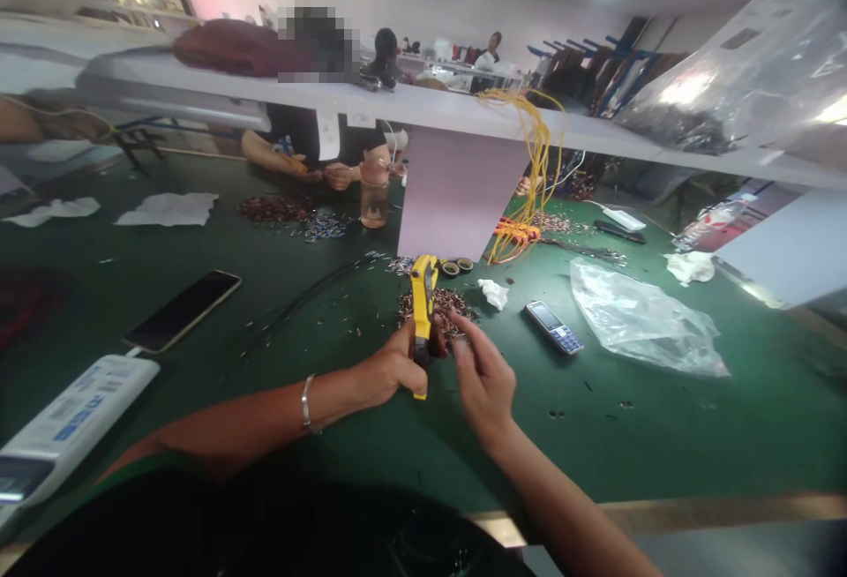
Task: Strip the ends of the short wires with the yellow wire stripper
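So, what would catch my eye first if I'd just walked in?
Probably the bright yellow tool, held upright in the left hand over the green table, with the right hand close beside it and a heap of small brownish pieces just beyond. Next, perhaps, the tangle of yellow wires hanging from the shelf, right of the pink panel.

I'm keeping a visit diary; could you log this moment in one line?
left hand: holds yellow tool; right hand: beside tool, grip unclear; nearby: small-parts pile, keypad phone
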The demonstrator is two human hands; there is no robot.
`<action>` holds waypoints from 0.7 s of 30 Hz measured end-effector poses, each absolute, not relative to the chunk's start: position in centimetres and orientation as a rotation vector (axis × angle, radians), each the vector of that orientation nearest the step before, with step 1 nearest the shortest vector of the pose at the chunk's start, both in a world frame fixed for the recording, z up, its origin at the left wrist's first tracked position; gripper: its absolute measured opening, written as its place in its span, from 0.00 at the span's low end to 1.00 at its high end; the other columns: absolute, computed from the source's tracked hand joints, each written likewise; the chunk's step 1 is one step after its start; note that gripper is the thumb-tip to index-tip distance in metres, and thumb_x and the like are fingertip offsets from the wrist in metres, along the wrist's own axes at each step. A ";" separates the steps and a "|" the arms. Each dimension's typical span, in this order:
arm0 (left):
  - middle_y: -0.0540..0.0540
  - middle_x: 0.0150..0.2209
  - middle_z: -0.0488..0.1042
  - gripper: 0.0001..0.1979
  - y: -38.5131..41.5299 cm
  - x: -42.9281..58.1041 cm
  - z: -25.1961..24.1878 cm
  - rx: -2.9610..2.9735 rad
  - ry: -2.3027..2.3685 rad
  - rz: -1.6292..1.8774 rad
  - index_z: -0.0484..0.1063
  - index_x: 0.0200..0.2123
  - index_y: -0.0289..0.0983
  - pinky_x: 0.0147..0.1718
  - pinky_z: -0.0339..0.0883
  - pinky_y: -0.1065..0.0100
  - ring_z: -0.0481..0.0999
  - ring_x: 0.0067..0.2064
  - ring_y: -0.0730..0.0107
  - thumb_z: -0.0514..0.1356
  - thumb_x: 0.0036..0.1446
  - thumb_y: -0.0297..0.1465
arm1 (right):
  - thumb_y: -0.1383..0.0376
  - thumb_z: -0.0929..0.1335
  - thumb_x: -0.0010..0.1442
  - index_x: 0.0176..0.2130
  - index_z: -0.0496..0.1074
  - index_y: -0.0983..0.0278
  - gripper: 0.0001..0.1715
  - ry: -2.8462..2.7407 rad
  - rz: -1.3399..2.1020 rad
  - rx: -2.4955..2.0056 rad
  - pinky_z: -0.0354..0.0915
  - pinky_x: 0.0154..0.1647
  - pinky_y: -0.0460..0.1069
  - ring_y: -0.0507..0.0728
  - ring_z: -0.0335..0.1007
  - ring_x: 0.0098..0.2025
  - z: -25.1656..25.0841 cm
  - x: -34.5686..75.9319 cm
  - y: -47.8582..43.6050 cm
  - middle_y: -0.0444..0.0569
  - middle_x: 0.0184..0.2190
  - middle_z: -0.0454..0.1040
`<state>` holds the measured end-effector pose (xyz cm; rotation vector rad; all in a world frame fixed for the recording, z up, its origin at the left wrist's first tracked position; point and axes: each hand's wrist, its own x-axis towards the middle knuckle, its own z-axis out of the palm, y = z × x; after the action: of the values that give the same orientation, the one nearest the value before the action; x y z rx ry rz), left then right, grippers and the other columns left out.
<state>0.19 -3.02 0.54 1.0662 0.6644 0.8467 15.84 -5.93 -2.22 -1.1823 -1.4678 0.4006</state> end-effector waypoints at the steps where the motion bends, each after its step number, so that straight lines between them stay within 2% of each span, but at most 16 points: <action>1: 0.49 0.36 0.69 0.28 -3.0 0.1 0.6 1.078 0.631 0.852 0.67 0.39 0.39 0.36 0.62 0.68 0.66 0.42 0.64 0.58 0.27 0.22 | 0.62 0.64 0.65 0.48 0.77 0.60 0.15 -1.417 0.390 -1.221 0.69 0.55 0.59 0.61 0.76 0.49 -1.9 16.2 -5.9 0.52 0.46 0.80; 5: 0.48 0.40 0.70 0.33 -2.8 -0.3 0.6 1.092 0.473 0.871 0.68 0.45 0.40 0.38 0.60 0.66 0.66 0.45 0.63 0.58 0.27 0.23 | 0.61 0.69 0.60 0.37 0.77 0.62 0.08 -1.308 0.461 -1.296 0.73 0.43 0.55 0.58 0.77 0.37 -1.2 17.3 -5.4 0.49 0.34 0.81; 9: 0.46 0.40 0.71 0.34 -2.4 -0.4 0.4 1.047 0.369 0.844 0.69 0.47 0.39 0.39 0.60 0.64 0.67 0.44 0.62 0.58 0.28 0.23 | 0.64 0.69 0.58 0.36 0.75 0.61 0.05 -1.399 0.588 -1.251 0.73 0.36 0.51 0.55 0.76 0.32 -1.1 17.2 -5.5 0.46 0.30 0.80; 12: 0.46 0.36 0.71 0.35 -1.7 -0.5 0.2 1.019 0.287 0.811 0.70 0.48 0.38 0.40 0.60 0.62 0.68 0.42 0.62 0.58 0.28 0.23 | 0.66 0.67 0.59 0.42 0.73 0.60 0.09 -1.454 0.692 -1.163 0.73 0.35 0.51 0.54 0.76 0.30 -0.6 17.2 -5.9 0.45 0.29 0.78; 15: 0.46 0.38 0.72 0.36 -0.9 -0.9 0.3 1.005 0.250 0.797 0.70 0.48 0.37 0.42 0.60 0.61 0.69 0.39 0.64 0.59 0.27 0.22 | 0.67 0.67 0.59 0.49 0.68 0.59 0.17 -1.494 0.798 -1.144 0.72 0.34 0.51 0.54 0.76 0.29 0.0 17.6 -5.9 0.43 0.29 0.78; 17: 0.44 0.41 0.73 0.36 -0.4 -1.1 0.5 1.028 0.251 0.790 0.70 0.48 0.36 0.43 0.61 0.60 0.70 0.39 0.63 0.60 0.27 0.22 | 0.66 0.68 0.58 0.49 0.68 0.59 0.17 -1.467 0.898 -1.169 0.72 0.33 0.52 0.54 0.75 0.27 0.3 17.8 -5.5 0.42 0.28 0.79; 21: 0.41 0.42 0.74 0.34 0.1 -1.5 0.5 1.091 0.273 0.766 0.71 0.47 0.35 0.43 0.63 0.57 0.72 0.43 0.56 0.61 0.28 0.24 | 0.63 0.70 0.55 0.40 0.71 0.61 0.11 -1.276 1.116 -1.138 0.73 0.33 0.53 0.53 0.74 0.24 0.6 17.9 -4.7 0.45 0.30 0.80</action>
<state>-1.47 0.13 0.51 1.0912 0.2733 0.7658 17.91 -4.72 0.60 -1.1383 -1.2758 1.1160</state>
